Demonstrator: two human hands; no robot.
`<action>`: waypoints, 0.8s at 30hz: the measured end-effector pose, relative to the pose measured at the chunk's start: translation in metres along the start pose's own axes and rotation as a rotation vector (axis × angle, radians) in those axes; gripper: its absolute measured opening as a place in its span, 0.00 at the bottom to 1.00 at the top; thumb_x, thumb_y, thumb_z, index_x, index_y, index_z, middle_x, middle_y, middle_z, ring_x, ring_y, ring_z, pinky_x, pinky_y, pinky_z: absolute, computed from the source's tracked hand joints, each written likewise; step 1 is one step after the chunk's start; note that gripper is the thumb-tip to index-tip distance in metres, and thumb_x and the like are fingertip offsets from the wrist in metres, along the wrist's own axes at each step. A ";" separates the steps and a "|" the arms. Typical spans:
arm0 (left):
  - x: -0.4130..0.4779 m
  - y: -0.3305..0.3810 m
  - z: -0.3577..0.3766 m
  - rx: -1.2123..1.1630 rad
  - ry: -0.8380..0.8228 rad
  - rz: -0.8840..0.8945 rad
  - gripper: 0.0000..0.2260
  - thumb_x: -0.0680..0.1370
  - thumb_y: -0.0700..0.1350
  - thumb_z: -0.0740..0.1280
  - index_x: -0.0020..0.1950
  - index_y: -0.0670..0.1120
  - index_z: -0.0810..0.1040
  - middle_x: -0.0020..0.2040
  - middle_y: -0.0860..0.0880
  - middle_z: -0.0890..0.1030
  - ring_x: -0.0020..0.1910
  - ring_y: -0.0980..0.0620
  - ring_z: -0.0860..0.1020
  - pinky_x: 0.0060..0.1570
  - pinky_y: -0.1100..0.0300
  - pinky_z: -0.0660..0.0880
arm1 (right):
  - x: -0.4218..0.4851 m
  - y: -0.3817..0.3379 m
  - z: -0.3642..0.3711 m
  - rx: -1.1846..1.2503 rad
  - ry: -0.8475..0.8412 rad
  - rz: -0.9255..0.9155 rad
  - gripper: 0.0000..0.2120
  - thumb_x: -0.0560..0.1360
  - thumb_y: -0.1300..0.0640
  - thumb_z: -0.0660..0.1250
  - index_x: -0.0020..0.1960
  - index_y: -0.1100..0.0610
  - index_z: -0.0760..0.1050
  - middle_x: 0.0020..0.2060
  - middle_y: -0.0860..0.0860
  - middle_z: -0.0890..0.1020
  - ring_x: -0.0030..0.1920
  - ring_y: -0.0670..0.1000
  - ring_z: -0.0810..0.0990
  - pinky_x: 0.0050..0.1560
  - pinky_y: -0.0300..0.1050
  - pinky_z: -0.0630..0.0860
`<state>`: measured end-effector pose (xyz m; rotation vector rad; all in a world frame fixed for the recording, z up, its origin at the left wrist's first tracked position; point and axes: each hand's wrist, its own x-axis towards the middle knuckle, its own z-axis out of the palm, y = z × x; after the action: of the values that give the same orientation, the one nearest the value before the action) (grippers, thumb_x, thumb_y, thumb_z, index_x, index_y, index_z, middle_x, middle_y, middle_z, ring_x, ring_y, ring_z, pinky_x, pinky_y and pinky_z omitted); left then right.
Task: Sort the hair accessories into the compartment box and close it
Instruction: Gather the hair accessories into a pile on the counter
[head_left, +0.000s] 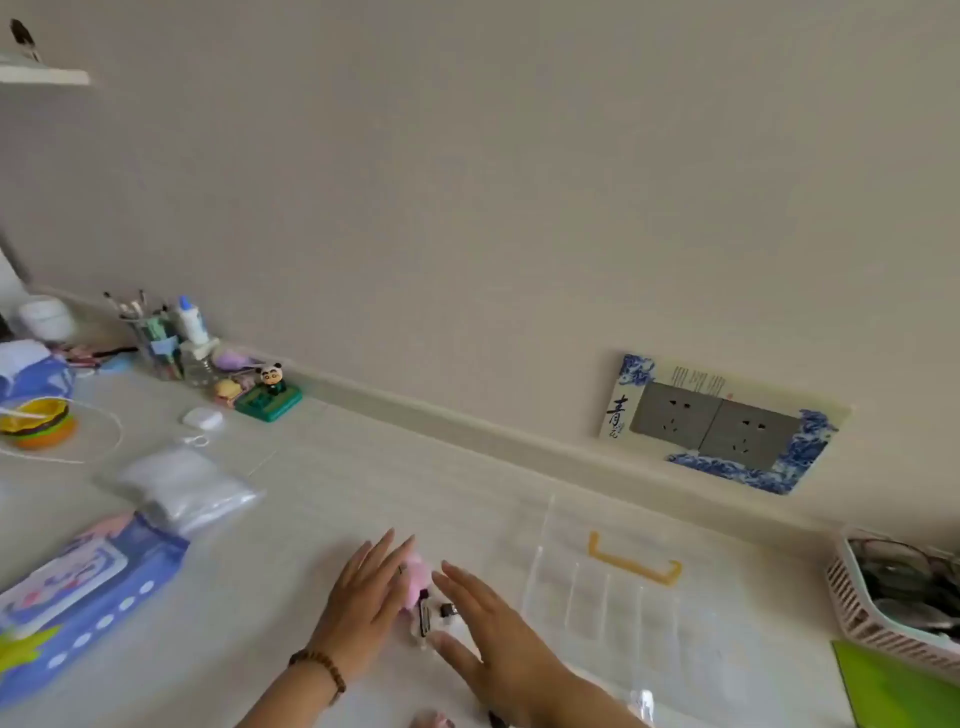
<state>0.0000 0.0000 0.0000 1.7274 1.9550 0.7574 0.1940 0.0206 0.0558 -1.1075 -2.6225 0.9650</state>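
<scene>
A small heap of hair accessories (422, 597), a fluffy pink one and a dark clip among them, lies on the white desk between my two hands. My left hand (366, 597) rests flat on the left of the heap, fingers spread, partly covering the pink piece. My right hand (488, 629) is flat on the right side, fingers apart, holding nothing. To the right sits the clear compartment box (623, 608) with its lid open and a yellow handle (634, 564). Another pink piece (434, 721) shows at the bottom edge.
A blue patterned pouch (78, 587) and clear plastic bags (176, 483) lie at the left. A burger-shaped toy (39, 423), brush cup (150, 338) and panda figure (270, 389) stand at the back left. A pink basket (878, 597) and a green sheet (898, 686) are at the right.
</scene>
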 end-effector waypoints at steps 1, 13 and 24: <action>0.002 -0.008 0.007 -0.044 -0.013 0.024 0.25 0.69 0.72 0.38 0.65 0.72 0.52 0.72 0.62 0.56 0.72 0.57 0.51 0.71 0.57 0.52 | 0.006 0.008 0.014 0.018 -0.028 -0.013 0.39 0.69 0.29 0.41 0.75 0.47 0.51 0.75 0.41 0.52 0.75 0.42 0.48 0.72 0.33 0.45; -0.020 -0.039 0.067 0.111 0.015 0.502 0.25 0.73 0.67 0.45 0.68 0.62 0.60 0.70 0.66 0.55 0.69 0.67 0.52 0.66 0.72 0.50 | -0.018 0.079 0.068 -0.225 0.119 -0.133 0.27 0.76 0.37 0.46 0.73 0.44 0.58 0.75 0.42 0.57 0.75 0.40 0.48 0.73 0.37 0.44; -0.087 0.029 0.120 0.239 -0.159 0.577 0.39 0.64 0.75 0.36 0.71 0.60 0.51 0.75 0.56 0.50 0.73 0.54 0.47 0.72 0.53 0.50 | -0.143 0.085 0.074 -0.235 0.199 0.164 0.21 0.81 0.46 0.47 0.71 0.48 0.63 0.74 0.43 0.60 0.71 0.36 0.53 0.67 0.30 0.45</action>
<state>0.1105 -0.0688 -0.0764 2.4616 1.4931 0.5522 0.3223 -0.0702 -0.0374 -1.4104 -2.5601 0.5461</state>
